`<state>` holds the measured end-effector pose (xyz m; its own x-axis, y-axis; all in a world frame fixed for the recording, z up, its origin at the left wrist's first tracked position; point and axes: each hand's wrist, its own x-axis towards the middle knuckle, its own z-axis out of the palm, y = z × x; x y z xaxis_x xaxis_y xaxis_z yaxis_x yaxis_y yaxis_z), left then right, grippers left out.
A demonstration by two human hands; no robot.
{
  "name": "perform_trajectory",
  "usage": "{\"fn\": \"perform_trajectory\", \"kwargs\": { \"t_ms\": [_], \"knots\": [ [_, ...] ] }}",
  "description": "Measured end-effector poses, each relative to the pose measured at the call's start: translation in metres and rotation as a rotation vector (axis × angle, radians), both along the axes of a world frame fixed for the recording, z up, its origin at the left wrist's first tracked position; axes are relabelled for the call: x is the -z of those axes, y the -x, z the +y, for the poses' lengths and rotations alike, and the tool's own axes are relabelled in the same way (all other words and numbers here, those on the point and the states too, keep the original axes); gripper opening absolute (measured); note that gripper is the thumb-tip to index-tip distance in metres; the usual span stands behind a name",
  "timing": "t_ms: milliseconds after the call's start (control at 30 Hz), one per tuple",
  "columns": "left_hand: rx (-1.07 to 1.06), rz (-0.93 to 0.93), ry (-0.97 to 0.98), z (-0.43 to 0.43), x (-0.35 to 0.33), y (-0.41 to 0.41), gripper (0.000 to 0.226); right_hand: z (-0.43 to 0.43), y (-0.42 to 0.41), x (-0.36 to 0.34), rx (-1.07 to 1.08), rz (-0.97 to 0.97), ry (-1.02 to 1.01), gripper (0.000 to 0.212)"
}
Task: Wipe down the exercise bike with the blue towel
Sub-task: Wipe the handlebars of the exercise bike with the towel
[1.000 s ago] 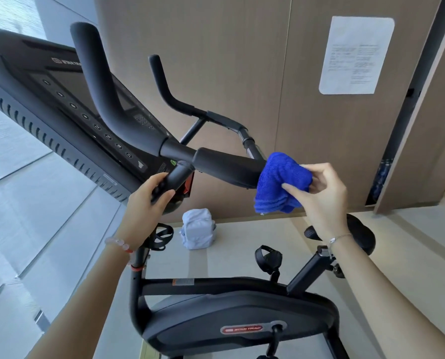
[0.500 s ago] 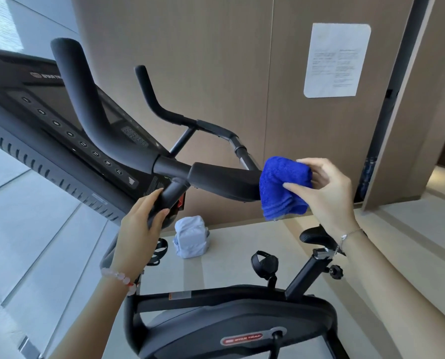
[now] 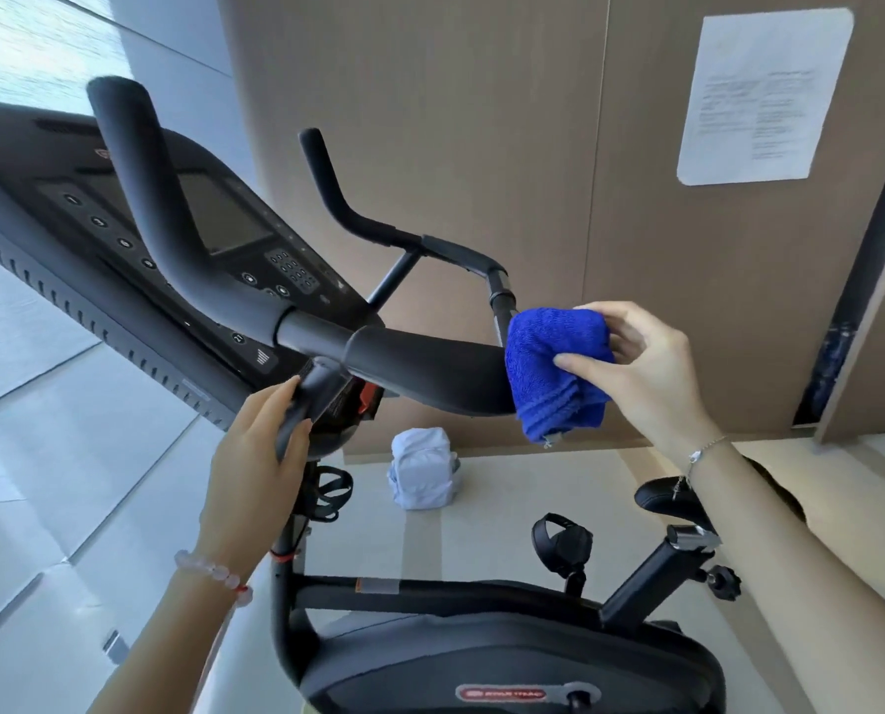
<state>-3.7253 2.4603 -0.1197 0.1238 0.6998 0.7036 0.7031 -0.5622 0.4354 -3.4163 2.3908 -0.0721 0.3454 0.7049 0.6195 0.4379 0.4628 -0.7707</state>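
Head view. The blue towel (image 3: pixel 558 371) is showing as a thick folded wad, bright blue, with a stitched hem and a small tag hanging at its lower corner. It is sitting bunched over the near end of the black padded handlebar (image 3: pixel 424 371) of the exercise bike (image 3: pixel 507 657), wrapped under your fingertips.

Your right hand (image 3: pixel 646 373) is reaching in from the right, wrist bent, thumb pressing on the towel's near face and the other fingers curling round its far side, so the hand is closing on the towel against the bar end. A thin chain bracelet is hanging at that wrist.

Your left hand (image 3: pixel 255 466) is coming up from below, fingers wrapping the black stem just under the handlebar joint, gripping it. A bead bracelet is sitting on that wrist.

Beyond your left fingertips the console (image 3: pixel 224 224) is tilting away. Below your right wrist, the saddle (image 3: pixel 661 494) is partly hidden. A white bundle (image 3: pixel 422 474) is resting on the floor, well below the towel.
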Motion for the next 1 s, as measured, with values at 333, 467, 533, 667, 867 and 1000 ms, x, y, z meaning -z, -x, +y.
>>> {"fn": "perform_trajectory", "kwargs": {
  "t_ms": [333,467,533,667,867,1000],
  "knots": [
    [-0.242,-0.101,-0.271,-0.072,-0.012,-0.079,0.022,0.046,-0.046,0.001,-0.216,-0.029,0.015,0.038],
    [-0.253,0.026,-0.342,-0.090,-0.020,-0.114,0.023,0.049,-0.072,0.007,-0.210,-0.003,0.043,0.039],
    [-0.251,0.125,-0.353,-0.094,-0.023,-0.129,0.025,0.048,-0.085,0.008,-0.206,0.005,0.044,0.040],
    [-0.249,0.301,-0.351,-0.095,-0.021,-0.150,0.029,0.043,-0.097,0.008,-0.266,0.031,0.034,0.043],
    [-0.280,0.404,-0.330,-0.084,-0.024,-0.158,0.033,0.040,-0.077,0.006,-0.452,0.004,0.016,0.044],
    [-0.278,0.481,-0.340,-0.074,-0.028,-0.159,0.032,0.046,-0.064,0.001,-0.466,-0.063,-0.007,0.044]
  ]
}}
